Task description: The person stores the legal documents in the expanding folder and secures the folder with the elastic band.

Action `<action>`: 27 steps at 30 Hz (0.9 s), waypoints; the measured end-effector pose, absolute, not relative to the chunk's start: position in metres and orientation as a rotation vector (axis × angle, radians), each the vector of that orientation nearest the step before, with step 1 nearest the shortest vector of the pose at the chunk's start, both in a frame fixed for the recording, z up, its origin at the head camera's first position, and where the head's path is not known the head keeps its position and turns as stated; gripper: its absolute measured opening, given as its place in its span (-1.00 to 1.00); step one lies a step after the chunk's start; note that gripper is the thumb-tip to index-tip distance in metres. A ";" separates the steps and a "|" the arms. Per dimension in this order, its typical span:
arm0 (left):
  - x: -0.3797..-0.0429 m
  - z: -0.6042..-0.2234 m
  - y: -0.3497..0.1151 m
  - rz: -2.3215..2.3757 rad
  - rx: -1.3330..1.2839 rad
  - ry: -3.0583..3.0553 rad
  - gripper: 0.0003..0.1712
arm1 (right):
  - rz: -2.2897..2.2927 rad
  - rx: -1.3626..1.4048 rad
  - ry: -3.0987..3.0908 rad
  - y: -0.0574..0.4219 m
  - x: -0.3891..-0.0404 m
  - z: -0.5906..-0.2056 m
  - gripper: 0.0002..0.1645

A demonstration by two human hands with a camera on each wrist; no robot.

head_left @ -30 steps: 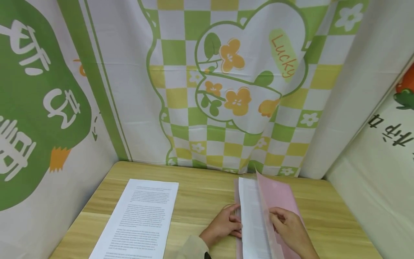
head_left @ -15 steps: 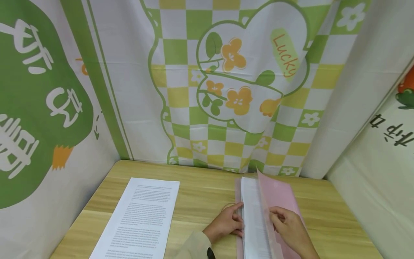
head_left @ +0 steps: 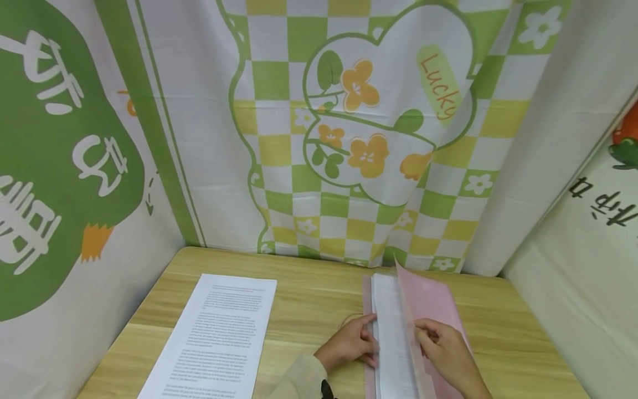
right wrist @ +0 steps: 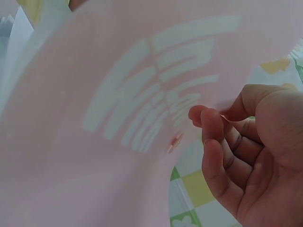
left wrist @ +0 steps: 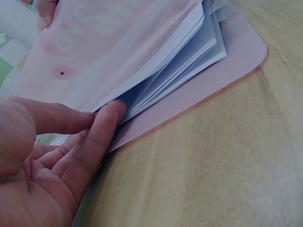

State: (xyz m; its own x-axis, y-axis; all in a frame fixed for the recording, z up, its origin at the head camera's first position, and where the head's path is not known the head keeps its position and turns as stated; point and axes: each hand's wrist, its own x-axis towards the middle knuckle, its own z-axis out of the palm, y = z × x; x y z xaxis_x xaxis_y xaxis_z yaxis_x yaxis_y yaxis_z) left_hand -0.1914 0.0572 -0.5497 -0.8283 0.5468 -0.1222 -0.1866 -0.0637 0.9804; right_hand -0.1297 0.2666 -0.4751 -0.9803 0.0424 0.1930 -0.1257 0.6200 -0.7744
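Backed by checked curtain (head_left: pixel 274 122), w/ wood counter (head_left: pixel 304 293) below. Head view: see printed stack (head_left: pixel 214 327) off to L, well apart from both hands. Farther R, see pink folder (head_left: pixel 367 291) w/ papers (head_left: pixel 392 332) inside & flap (head_left: pixel 441 302) raised, tilted up. Note long axis of folder + papers, running away from person twd curtain. Find papers just R of L hand (head_left: pixel 350 343), btwn it & R hand (head_left: pixel 446 352); touching L hand at their long L edge, so nearer to it. Left wrist view: pinching papers' edge w/ thumb & finger, fingertip tucked under upper sheets; can't tell how many. See lower sheets slightly fanned, resting on folder. Right wrist view: pinching flap's edge btwn thumb & index, other fingers curled. Can't read pale lettering on flap.
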 end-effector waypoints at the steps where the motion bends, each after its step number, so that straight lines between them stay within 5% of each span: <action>1: -0.191 -0.550 0.056 1.933 0.395 1.728 -0.12 | 1.290 0.065 -2.655 0.267 -0.130 -0.475 -0.83; 16: -0.187 -0.557 0.025 1.928 0.515 1.763 -0.27 | 1.297 0.052 -2.682 0.268 -0.131 -0.476 -0.80; 27: -0.180 -0.517 -0.038 1.534 0.748 2.373 -0.58 | 1.336 0.041 -2.683 0.262 -0.132 -0.484 -0.81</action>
State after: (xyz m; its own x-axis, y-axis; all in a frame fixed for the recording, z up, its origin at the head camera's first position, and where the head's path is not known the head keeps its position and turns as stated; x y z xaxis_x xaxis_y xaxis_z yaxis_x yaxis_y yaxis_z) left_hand -0.1799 -0.0381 -0.5174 -0.8468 0.5243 0.0894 0.2969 0.3265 0.8974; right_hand -0.1325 0.2623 -0.4842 -0.9893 0.0399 0.1405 -0.0881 0.6046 -0.7916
